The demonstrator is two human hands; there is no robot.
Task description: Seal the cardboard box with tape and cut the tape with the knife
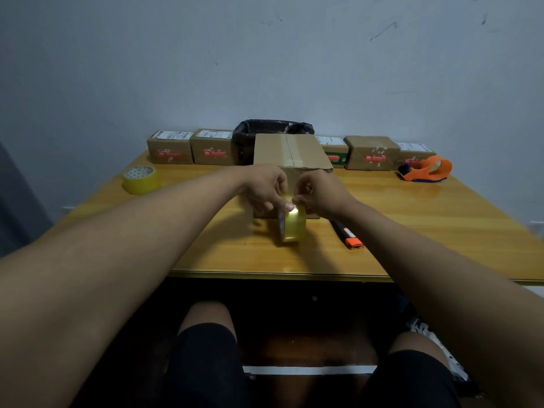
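Observation:
A plain cardboard box stands in the middle of the table, its top flaps closed with a strip of tape along the seam. Just in front of it a roll of clear yellowish tape stands on edge. My left hand grips the top of the roll from the left. My right hand pinches at the roll's top from the right, fingertips meeting the left hand's. A black and orange utility knife lies on the table right of the roll, under my right forearm.
A second tape roll lies flat at the table's left. An orange tape dispenser sits at the back right. Several small printed boxes and a black bag line the back wall. The table's front edge is near my knees.

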